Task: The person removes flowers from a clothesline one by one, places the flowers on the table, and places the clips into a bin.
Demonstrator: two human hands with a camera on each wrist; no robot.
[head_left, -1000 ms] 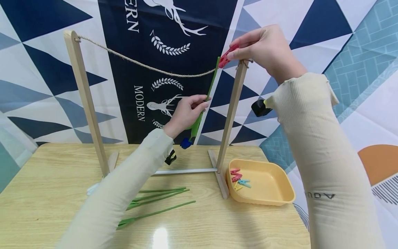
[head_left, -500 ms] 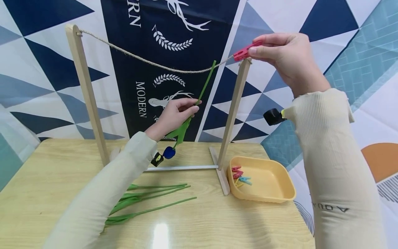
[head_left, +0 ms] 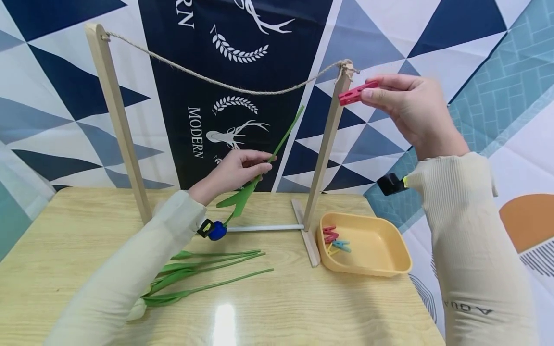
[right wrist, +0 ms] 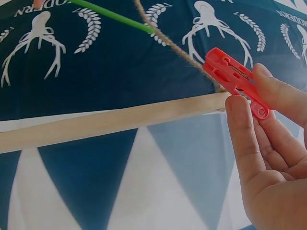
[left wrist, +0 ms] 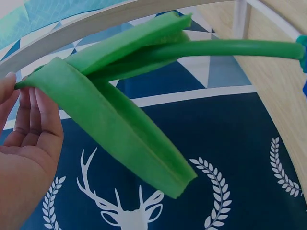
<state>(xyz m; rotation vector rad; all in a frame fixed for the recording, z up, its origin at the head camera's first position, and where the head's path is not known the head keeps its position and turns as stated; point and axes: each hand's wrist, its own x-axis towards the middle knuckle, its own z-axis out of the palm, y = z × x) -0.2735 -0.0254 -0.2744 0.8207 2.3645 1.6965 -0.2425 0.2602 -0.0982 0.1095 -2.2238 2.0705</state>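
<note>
My left hand (head_left: pixel 235 173) pinches the green stem of an artificial blue tulip (head_left: pixel 244 194) between thumb and fingers. Its bare stem end points up and to the right, below the rope, while the blue bloom hangs down by the wrist camera. Broad green leaves (left wrist: pixel 124 129) fill the left wrist view. Near the top of the right post, my right hand (head_left: pixel 415 108) pinches a red clothespin (head_left: pixel 358 93) by its handle end. A twine rope (head_left: pixel 225 86) sags between the two wooden posts, and neither the stem nor the clothespin touches it.
The wooden frame's right post (head_left: pixel 326 149) and left post (head_left: pixel 119 125) stand toward the table's back. At right, a yellow basin (head_left: pixel 372 269) holds red, blue and yellow clothespins (head_left: pixel 335 240). Several more tulips (head_left: pixel 186 276) lie on the table (head_left: pixel 277 312), partly under the left forearm.
The clothespin has come away from the rope, moving right and then down in my right hand. My left hand has lowered the tulip leftward, and its stem end now sits below the rope.
</note>
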